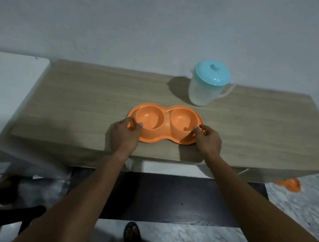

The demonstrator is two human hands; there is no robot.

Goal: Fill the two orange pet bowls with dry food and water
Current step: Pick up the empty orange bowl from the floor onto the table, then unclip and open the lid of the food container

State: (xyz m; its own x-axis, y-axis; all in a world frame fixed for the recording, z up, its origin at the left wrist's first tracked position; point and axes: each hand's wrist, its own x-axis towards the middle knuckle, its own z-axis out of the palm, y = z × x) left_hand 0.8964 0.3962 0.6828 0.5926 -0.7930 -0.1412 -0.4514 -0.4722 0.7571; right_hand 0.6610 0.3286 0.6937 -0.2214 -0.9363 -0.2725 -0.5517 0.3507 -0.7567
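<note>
An orange double pet bowl lies on the wooden table top, near its front edge. Both of its round wells look empty. My left hand grips the bowl's left end, thumb on the inner rim. My right hand grips the right end the same way. A translucent jug with a light blue lid stands behind the bowl to the right, close to the wall. No dry food is in view.
A white surface adjoins the table on the left. An orange object lies on the marble floor under the table's right end. A dark mat and my sandalled foot are below. A dark chair part sits lower left.
</note>
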